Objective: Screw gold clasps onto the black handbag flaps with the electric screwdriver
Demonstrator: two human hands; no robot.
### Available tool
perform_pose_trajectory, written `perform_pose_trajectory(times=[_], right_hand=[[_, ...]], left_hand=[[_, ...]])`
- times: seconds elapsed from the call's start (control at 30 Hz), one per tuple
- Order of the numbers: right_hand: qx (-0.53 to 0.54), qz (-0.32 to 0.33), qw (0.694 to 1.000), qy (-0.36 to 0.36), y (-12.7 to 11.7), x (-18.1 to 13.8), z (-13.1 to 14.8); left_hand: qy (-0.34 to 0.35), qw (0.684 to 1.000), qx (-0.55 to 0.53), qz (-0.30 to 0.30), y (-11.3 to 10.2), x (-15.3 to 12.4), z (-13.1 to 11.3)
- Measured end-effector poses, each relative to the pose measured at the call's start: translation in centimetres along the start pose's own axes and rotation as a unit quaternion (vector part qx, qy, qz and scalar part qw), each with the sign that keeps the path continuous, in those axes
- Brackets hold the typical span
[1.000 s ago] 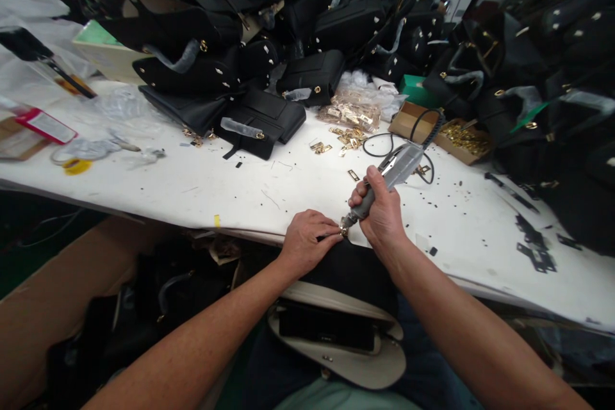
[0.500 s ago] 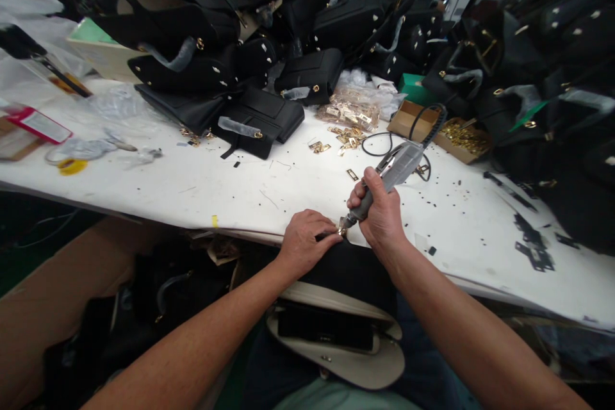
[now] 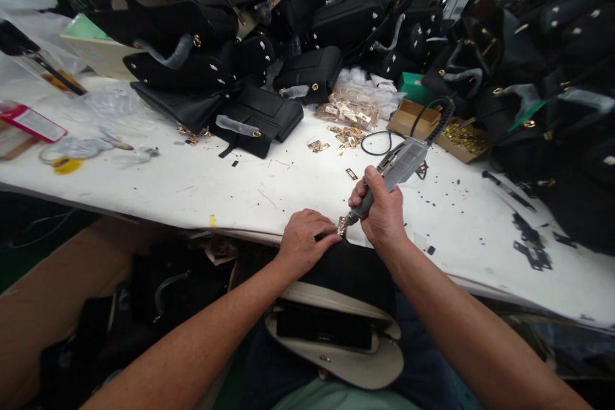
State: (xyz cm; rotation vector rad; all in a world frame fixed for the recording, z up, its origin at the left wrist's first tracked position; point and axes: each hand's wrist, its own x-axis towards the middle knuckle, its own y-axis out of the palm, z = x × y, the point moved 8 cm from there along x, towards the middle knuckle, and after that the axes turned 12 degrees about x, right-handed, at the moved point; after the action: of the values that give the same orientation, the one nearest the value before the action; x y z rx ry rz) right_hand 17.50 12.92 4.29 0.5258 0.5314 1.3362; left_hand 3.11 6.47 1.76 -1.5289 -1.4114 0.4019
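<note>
My right hand (image 3: 382, 208) is wrapped round a grey electric screwdriver (image 3: 401, 163), tilted so its tip points down and left. The tip meets, or nearly meets, a small gold metal fitting (image 3: 341, 225) at the edge of a black handbag (image 3: 348, 269). My left hand (image 3: 307, 240) pinches the bag's edge beside that fitting, thumb and fingers closed. The bag rests against the table edge and my lap, its beige flap and lining (image 3: 355, 359) turned toward me. Whether the screwdriver's bit sits in a screw is too small to tell.
Black handbags (image 3: 259, 118) are piled along the back of the white table (image 3: 230, 186). Loose gold plates (image 3: 348, 138) lie before a plastic bag of fittings (image 3: 353, 106). A cardboard box (image 3: 464, 141) holds small gold parts. Black strips (image 3: 533, 243) lie right; more bags fill a carton (image 3: 115, 237) below left.
Both hands keep almost the same place, with the screwdriver still at the fitting. More of the gold fitting shows beside the tip, and the view has shifted slightly.
</note>
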Motion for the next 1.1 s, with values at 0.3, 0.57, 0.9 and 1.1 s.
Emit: perform_pose_trajectory(times=[0.3,0.57,0.9,1.1], right_hand=[[-0.092,0.016,0.995,-0.032,-0.7,-0.1,-0.2],[-0.128,0.021,0.991,-0.025,-0.9,-0.1,-1.2],[-0.237,0.116,0.965,0.004,1.5,-1.4,-0.8],[-0.291,0.162,0.943,0.007,2.7,-1.7,-1.2]], left_hand=[[0.024,0.999,0.037,0.028,0.3,0.1,-0.7],[0.021,0.998,0.045,0.038,0.5,-0.1,-0.5],[0.026,0.998,0.043,0.041,0.5,-0.1,-0.4],[0.027,0.998,0.035,0.035,0.7,-0.2,-0.3]])
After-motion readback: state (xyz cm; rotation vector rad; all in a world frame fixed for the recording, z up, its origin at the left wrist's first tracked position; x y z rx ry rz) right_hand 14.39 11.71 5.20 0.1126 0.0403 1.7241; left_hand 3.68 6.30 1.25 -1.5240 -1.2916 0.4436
